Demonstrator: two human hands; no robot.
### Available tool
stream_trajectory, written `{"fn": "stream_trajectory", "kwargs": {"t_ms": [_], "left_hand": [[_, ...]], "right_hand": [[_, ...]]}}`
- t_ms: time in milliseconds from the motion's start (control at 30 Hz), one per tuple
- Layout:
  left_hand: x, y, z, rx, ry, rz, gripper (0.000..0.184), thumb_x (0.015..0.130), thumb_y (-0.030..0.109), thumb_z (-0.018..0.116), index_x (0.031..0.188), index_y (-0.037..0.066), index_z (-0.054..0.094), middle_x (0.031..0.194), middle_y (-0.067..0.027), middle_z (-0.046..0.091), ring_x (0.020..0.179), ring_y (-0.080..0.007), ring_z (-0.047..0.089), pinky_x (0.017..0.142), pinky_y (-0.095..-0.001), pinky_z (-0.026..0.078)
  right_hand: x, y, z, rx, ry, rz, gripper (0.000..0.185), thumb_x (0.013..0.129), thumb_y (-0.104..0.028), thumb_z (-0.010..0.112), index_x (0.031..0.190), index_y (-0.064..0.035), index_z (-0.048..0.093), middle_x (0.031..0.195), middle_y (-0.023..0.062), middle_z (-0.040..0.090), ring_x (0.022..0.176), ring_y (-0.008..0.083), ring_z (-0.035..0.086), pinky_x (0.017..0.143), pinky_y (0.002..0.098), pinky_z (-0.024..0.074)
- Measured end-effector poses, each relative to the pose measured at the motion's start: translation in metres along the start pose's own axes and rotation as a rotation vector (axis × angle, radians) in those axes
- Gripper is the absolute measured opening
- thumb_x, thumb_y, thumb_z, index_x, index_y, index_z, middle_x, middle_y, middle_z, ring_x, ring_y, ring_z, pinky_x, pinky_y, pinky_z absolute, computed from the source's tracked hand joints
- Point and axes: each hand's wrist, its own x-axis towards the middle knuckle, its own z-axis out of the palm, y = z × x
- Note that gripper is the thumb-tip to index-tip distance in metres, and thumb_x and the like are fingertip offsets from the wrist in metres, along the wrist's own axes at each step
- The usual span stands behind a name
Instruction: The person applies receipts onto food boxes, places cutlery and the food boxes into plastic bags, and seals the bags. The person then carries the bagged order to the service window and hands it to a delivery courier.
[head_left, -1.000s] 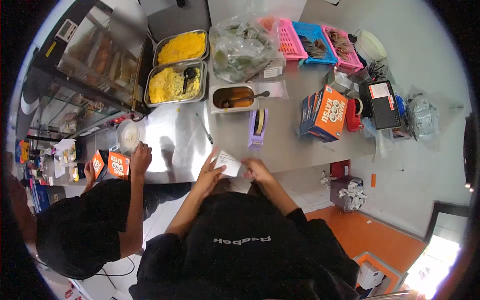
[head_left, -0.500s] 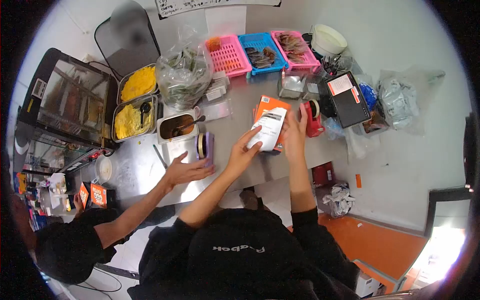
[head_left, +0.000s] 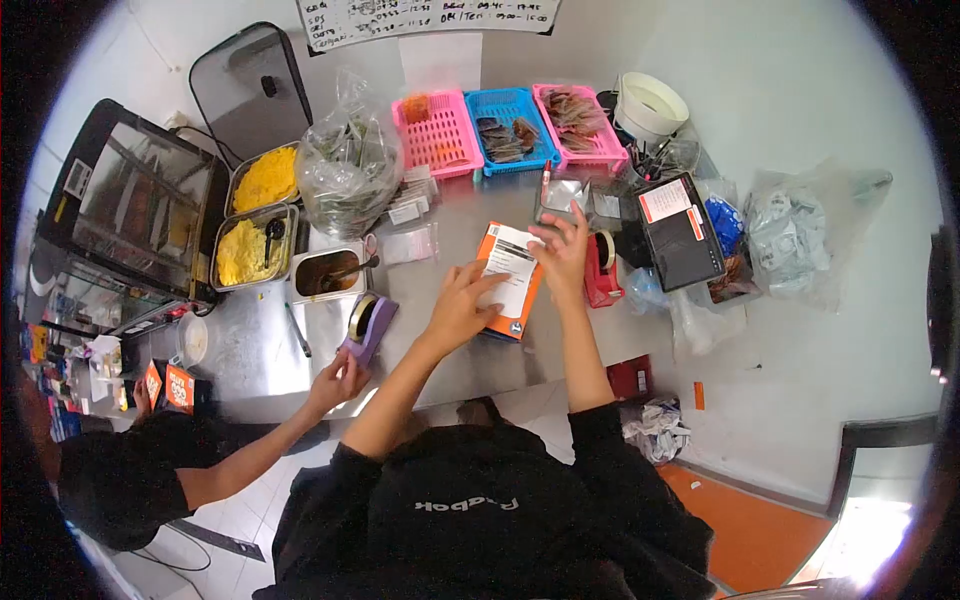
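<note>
Observations, left to right. Left of centre: a co-worker's hand [head_left: 342, 382] at the near end of the purple tape dispenser [head_left: 370, 328]; firmness of that hold cannot be told. Mid-frame: the left hand [head_left: 462, 310], fingers extended and laid on the printed slip [head_left: 512, 280], not clenched. The slip lies face up on the orange box [head_left: 508, 328], just right of the frame's centre, over the steel table [head_left: 440, 380]. Next, the right hand [head_left: 565, 255]: fingers spread, released, nearest the slip's upper right edge; contact unclear. Right of it: the red tape dispenser [head_left: 603, 280].

Handling (judgement): light, flat pressure from the left fingers suits thin paper; square its edges to the box and smooth outward from the pressed spot, lest it skew or crease.

Orientation: long axes of slip and box run roughly up-down in the frame, upper ends leaning slightly right. The slip's dark printed band sits toward the top; the box's round mark shows at its lower end.
</note>
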Motion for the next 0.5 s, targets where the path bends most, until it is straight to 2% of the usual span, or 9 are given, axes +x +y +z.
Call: {"fn": "stream_trajectory", "kwargs": {"t_ms": [100,200,267,300,400,500], "left_hand": [[-0.002,0.0,0.0,0.126,0.043,-0.01,0.055,0.068,0.023,0.073,0.121,0.025,0.057,0.144,-0.011,0.026,0.123,-0.038,0.03,0.099,-0.0484,0.028],[0.002,-0.01,0.0,0.231,-0.105,-0.044,0.06,0.071,0.037,0.071,0.127,0.029,0.051,0.149,-0.013,0.011,0.131,-0.045,0.015,0.102,-0.0569,0.016],[0.002,-0.014,-0.001,0.243,-0.115,-0.033,0.06,0.071,0.039,0.07,0.127,0.03,0.05,0.149,-0.0133,0.012,0.133,-0.0449,0.011,0.102,-0.0584,0.014],[0.003,-0.014,-0.002,0.251,-0.12,-0.028,0.06,0.071,0.04,0.07,0.128,0.031,0.05,0.149,-0.0135,0.012,0.134,-0.0449,0.009,0.102,-0.0591,0.014],[0.004,-0.012,-0.004,0.238,-0.165,-0.078,0.061,0.071,0.041,0.07,0.128,0.032,0.05,0.149,-0.0143,0.012,0.134,-0.0451,0.009,0.103,-0.0583,0.013],[0.004,-0.016,-0.002,0.229,-0.192,-0.105,0.062,0.071,0.042,0.07,0.129,0.033,0.049,0.149,-0.0149,0.014,0.135,-0.0451,0.007,0.103,-0.0584,0.013]], "right_hand": [[0.002,0.024,-0.019,-0.384,0.021,-0.023,0.07,0.071,0.003,0.069,0.132,-0.012,0.039,0.112,0.0123,0.051,0.098,0.0214,0.057,0.079,0.0303,0.0482],[0.008,0.017,-0.029,-0.771,0.045,-0.298,0.035,0.074,-0.011,0.071,0.108,-0.0086,0.063,0.116,0.0096,0.052,0.108,0.0225,0.05,0.089,0.0363,0.0418],[0.008,0.008,-0.026,-0.447,0.042,-0.039,0.022,0.074,-0.02,0.072,0.093,-0.009,0.069,0.119,0.0086,0.052,0.113,0.0236,0.046,0.094,0.0378,0.0371],[0.007,0.007,-0.024,-0.282,0.04,0.088,0.019,0.074,-0.024,0.072,0.086,-0.0092,0.071,0.121,0.0081,0.052,0.115,0.0242,0.044,0.096,0.0385,0.0348],[0.001,0.033,-0.024,-0.578,-0.055,0.055,0.018,0.072,-0.025,0.074,0.085,-0.0121,0.072,0.123,0.0087,0.051,0.116,0.0253,0.044,0.096,0.0382,0.0344],[-0.004,0.054,-0.027,-0.749,0.014,-0.16,0.024,0.072,-0.025,0.074,0.093,-0.0128,0.07,0.122,0.0113,0.051,0.116,0.0261,0.044,0.096,0.0373,0.035]]}}
